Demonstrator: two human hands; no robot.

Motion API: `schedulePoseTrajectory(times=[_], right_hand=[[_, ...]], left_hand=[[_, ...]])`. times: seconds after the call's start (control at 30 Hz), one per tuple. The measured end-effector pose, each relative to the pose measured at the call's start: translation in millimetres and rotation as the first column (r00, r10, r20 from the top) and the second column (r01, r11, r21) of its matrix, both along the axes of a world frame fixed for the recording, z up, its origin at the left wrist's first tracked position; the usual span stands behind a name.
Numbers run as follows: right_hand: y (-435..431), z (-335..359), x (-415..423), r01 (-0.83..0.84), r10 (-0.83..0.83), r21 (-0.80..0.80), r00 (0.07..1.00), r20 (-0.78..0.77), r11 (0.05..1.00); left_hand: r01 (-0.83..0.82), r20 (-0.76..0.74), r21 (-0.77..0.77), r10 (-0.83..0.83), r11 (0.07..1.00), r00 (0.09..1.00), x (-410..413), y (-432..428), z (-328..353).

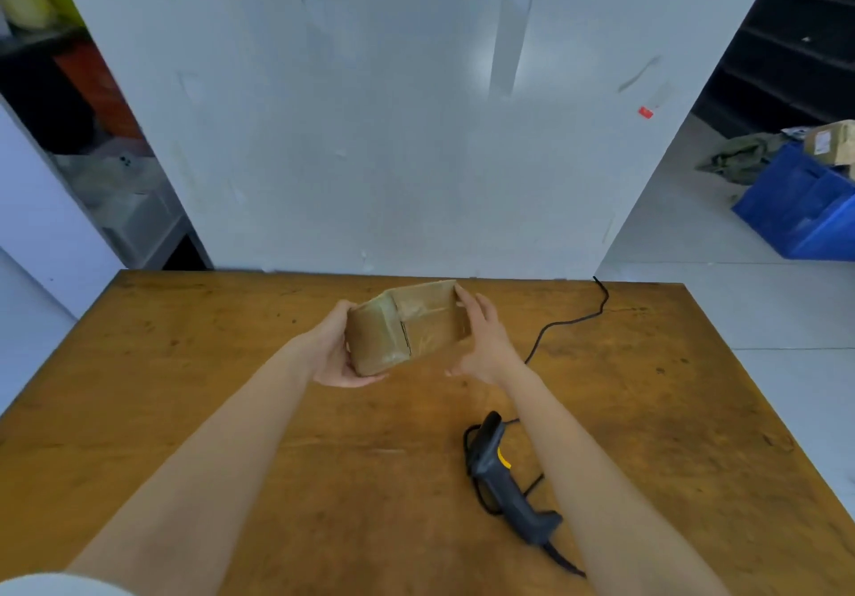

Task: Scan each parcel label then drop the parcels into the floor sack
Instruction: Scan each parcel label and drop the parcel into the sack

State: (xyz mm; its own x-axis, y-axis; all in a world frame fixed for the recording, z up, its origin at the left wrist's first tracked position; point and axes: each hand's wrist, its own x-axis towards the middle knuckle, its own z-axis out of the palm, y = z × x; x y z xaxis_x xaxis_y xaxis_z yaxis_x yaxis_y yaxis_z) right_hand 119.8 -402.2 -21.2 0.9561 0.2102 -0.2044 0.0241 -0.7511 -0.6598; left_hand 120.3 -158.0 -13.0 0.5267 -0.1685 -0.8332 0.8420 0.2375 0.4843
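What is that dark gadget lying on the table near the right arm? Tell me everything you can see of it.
A handheld barcode scanner, pistol-shaped, dark grey, plastic-looking, with a yellow trigger. It lies free on its side on the wooden table, head pointing away. A black cable leaves its grip, loops beside it and runs to the far edge.

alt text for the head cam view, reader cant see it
A person holds a small brown taped parcel over a wooden table, the left hand gripping one end and the open right hand touching the other. A corded handheld scanner lies on the table beside the right forearm.
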Motion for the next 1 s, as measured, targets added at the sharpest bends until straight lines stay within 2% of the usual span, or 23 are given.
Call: schedulePoseTrajectory(times=[0.13, 0.23, 0.37, 0.43, 0.53, 0.63, 0.7, 0.8, 0.9, 0.93, 1.0], right_hand=[[39.8, 8.1, -26.7, -0.022, 0.017, 0.207, 0.999, 0.028, 0.978], [65.3, 11.5, -47.1, -0.064, 0.068, 0.267, 0.998, -0.006, 0.962], [90.2, 10.3, -73.3, -0.033, 0.062, 0.318, 0.995, -0.081, 0.948], [102.7, 8.8, -84.7, -0.017, 0.051, 0.313, 0.993, -0.102, 0.950], [118.1, 3.0, -100.8, -0.010, 0.073, 0.318, 0.980, -0.188, 0.948], [133.8, -4.1, -116.2, 0.097, -0.006, 0.318, 0.961, -0.278, 0.943], [142.8, -8.9, -123.4, 0.197, -0.088, 0.342, 0.947, -0.309, 0.919], [147.9, -16.9, -134.1, 0.227, -0.120, 0.318, 0.939, -0.323, 0.921], [139.4, -31.7, -144.1, 0.267, -0.193, 0.318, 0.950, -0.246, 0.910], [132.7, -40.0, -146.4, 0.327, -0.291, 0.297, 0.944, -0.158, 0.897], [111.3, -57.2, -150.5, 0.511, -0.524, 0.167, 0.850, 0.047, 0.843]], left_hand=[[0.128, -0.081, -0.090, -0.135, 0.988, 0.988, -33.4, 43.6, 2.9], [0.155, -0.050, 0.009, -0.154, 0.988, 0.987, -58.9, 71.1, -2.2], [0.010, 0.105, 0.235, -0.036, 0.972, 0.994, -86.2, 93.7, -12.2], [-0.111, 0.224, 0.289, 0.046, 0.951, 0.974, -95.0, 100.5, -15.0], [-0.277, 0.366, 0.108, 0.221, 0.955, 0.904, -108.0, 105.3, -14.0], [-0.273, 0.442, -0.093, 0.285, 0.958, 0.851, -116.7, 105.6, -14.6], [-0.234, 0.526, -0.050, 0.224, 0.971, 0.821, -120.0, 102.9, -20.1], [-0.263, 0.572, 0.062, 0.182, 0.963, 0.800, -124.9, 97.2, -28.9], [-0.310, 0.569, 0.090, 0.207, 0.946, 0.796, -128.5, 92.4, -36.8], [-0.315, 0.576, 0.092, 0.208, 0.945, 0.791, -128.9, 90.7, -39.2], [-0.319, 0.586, 0.085, 0.212, 0.944, 0.782, -128.6, 87.9, -44.6]])
